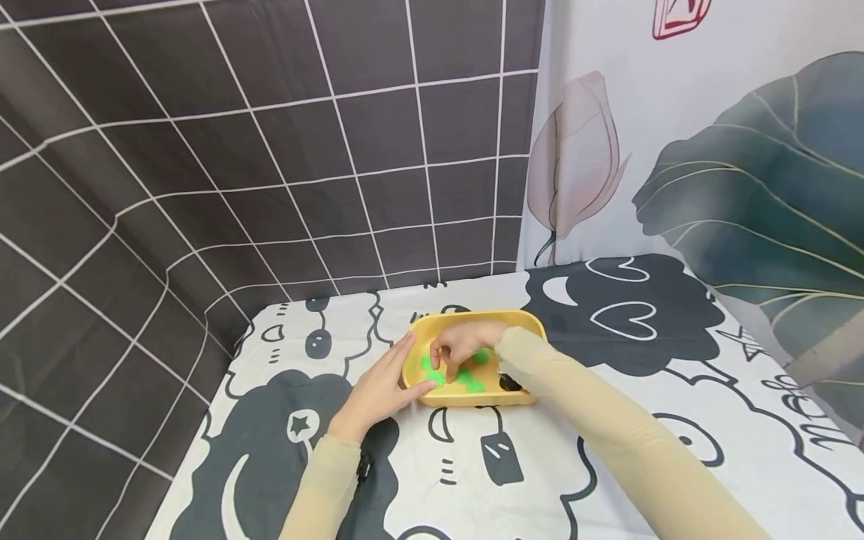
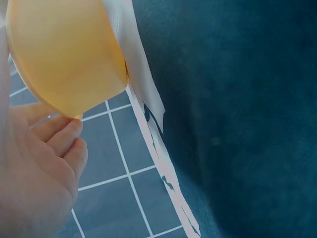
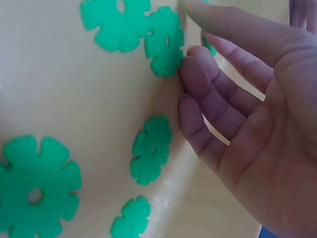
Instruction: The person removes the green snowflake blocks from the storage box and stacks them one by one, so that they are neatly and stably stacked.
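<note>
A yellow plastic tray (image 1: 482, 400) holds several green flower-shaped slotted discs (image 1: 475, 386). My left hand (image 1: 381, 390) grips its left end, the thumb reaching over the front rim beside a disc. In the left wrist view, the fingers (image 2: 69, 136) bend against the tray's outer wall (image 2: 74, 59). My right hand (image 1: 466, 341) reaches down inside the tray, thumb and forefinger apart. The right wrist view shows its bent fingers (image 3: 198, 74) close beside a disc (image 3: 166, 42), with a sliver of another disc (image 3: 209, 45) visible between them. A larger-looking disc (image 3: 37, 186) lies flat nearby.
The tray rests on a black-and-white cartoon-patterned cloth (image 1: 466, 457). Behind and to the left hangs a dark grid-patterned curtain (image 1: 378, 142). A white fabric with a tulip and leaves (image 1: 580, 157) hangs at the back right. Each wrist carries a small black device (image 1: 364, 466).
</note>
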`<state>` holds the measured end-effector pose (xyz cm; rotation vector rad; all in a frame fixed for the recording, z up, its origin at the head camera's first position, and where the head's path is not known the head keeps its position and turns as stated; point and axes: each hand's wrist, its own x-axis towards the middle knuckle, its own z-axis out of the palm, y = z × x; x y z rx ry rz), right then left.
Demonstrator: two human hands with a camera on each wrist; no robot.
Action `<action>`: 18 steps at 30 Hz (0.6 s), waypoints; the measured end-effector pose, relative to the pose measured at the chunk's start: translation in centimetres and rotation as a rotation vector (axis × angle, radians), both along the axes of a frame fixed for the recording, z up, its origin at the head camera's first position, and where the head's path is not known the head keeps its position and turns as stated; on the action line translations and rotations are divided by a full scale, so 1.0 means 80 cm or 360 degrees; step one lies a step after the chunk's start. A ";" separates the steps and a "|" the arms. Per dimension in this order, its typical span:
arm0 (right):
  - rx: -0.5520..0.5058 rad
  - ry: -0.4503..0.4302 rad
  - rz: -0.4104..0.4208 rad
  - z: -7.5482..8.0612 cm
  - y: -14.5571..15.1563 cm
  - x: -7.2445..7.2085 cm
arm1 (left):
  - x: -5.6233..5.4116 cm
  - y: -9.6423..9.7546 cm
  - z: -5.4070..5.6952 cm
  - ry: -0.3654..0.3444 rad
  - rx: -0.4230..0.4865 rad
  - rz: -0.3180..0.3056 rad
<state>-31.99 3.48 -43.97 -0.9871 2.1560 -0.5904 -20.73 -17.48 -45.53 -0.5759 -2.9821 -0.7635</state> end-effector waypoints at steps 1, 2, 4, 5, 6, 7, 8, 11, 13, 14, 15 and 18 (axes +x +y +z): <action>0.0007 0.0011 0.0011 0.002 0.000 -0.001 | -0.002 0.001 0.002 -0.0001 -0.0001 -0.0002; 0.0016 0.0027 0.0022 0.004 0.000 -0.002 | -0.004 0.001 0.003 -0.0004 -0.0008 -0.0004; 0.0027 0.0052 0.0038 0.007 0.000 -0.003 | -0.007 0.002 0.005 -0.0001 -0.0014 -0.0012; 0.0032 0.0062 0.0043 0.009 -0.001 -0.004 | -0.008 0.003 0.007 -0.0001 -0.0016 -0.0013; 0.0035 0.0068 0.0056 0.010 -0.001 -0.005 | -0.009 0.003 0.008 -0.0001 -0.0021 -0.0014; 0.0038 0.0066 0.0071 0.012 -0.001 -0.006 | -0.010 0.004 0.009 0.0000 -0.0021 -0.0014; 0.0040 0.0063 0.0083 0.013 -0.001 -0.007 | -0.010 0.004 0.010 0.0002 -0.0025 -0.0013; 0.0034 0.0049 0.0106 0.016 -0.001 -0.008 | -0.011 0.005 0.011 0.0014 -0.0014 -0.0005; 0.0020 0.0043 0.0123 0.015 -0.002 -0.006 | -0.010 0.004 0.010 0.0024 -0.0009 -0.0001; 0.0010 0.0047 0.0126 0.013 -0.002 -0.004 | -0.008 0.004 0.009 0.0029 -0.0013 -0.0002; 0.0005 0.0058 0.0136 0.010 -0.003 -0.002 | -0.006 0.003 0.007 0.0033 -0.0012 -0.0002; -0.0008 0.0067 0.0157 0.001 -0.007 0.005 | 0.000 0.002 0.002 0.0029 -0.0014 -0.0008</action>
